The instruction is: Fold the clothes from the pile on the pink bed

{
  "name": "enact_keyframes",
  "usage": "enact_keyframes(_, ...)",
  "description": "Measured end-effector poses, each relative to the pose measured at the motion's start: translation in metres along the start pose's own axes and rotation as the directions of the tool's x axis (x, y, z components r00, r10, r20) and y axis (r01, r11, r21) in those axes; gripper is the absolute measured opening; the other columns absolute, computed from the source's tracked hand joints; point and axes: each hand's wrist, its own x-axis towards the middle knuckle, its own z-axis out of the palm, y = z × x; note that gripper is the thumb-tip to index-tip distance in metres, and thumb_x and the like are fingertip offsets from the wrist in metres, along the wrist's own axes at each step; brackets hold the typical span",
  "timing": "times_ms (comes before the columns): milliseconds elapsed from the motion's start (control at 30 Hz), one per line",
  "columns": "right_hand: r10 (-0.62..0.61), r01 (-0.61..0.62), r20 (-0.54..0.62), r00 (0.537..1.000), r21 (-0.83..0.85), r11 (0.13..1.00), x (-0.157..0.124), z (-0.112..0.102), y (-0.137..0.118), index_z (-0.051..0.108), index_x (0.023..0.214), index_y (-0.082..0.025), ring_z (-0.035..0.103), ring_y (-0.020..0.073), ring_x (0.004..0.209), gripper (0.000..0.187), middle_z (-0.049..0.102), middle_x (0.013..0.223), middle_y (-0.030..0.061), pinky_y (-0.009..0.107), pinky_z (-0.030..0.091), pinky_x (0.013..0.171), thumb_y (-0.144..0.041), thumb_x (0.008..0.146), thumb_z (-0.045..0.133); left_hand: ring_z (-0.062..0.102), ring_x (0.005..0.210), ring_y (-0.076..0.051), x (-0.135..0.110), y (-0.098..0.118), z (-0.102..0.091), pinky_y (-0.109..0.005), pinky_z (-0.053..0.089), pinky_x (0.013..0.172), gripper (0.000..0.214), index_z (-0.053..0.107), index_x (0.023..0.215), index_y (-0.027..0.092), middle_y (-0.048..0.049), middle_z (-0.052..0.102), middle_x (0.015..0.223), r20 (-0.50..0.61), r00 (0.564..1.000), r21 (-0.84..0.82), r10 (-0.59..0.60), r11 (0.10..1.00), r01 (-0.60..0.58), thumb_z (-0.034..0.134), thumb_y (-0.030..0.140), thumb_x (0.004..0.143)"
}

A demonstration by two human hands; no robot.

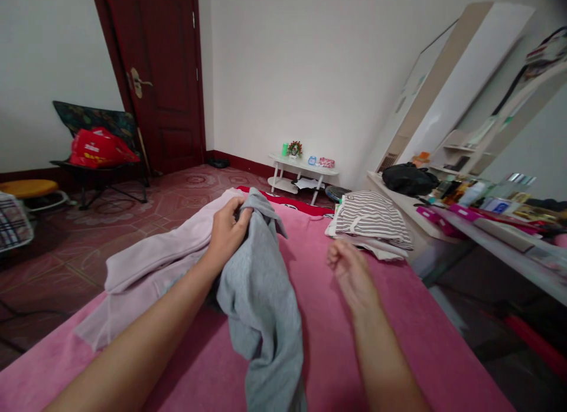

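My left hand (pixel 228 226) is closed on a crumpled grey garment (pixel 263 288), pinching its upper end between thumb and fingers. The cloth hangs down toward the front of the pink bed cover (pixel 328 341); whether it is a top or trousers I cannot tell. Under and left of that arm lie pale pink clothes (pixel 159 255), spread out and partly covered by my forearm. My right hand (pixel 348 270) hovers over the bed to the right of the grey cloth, its fingers curled in and nothing visible in them. Just beyond it sits a folded stack with a striped garment (pixel 372 217) on top.
To the right stands a dressing table (pixel 482 235) crowded with bottles and boxes, a black bag (pixel 410 179) near its far end. A small white table (pixel 301 164) is by the wall. At left, a folding chair (pixel 95 114) holds a red bag (pixel 101 147).
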Motion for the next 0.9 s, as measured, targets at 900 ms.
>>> enact_keyframes(900,0.395,-0.115,0.425,0.815,-0.548,0.828,-0.036,0.027,0.037,0.065,0.105,-0.022,0.061,0.0193,0.090,0.060,0.068,0.102,0.0036,0.030,0.048,0.078,-0.023,0.049,0.085,0.055,0.085,-0.015,0.010,0.008,-0.016,-0.026,0.043,0.084,0.013,0.056,0.089,0.020,0.0004,0.058,0.087,-0.460,0.876,-0.289,-0.145,0.957,0.007,0.052,0.033,0.086)
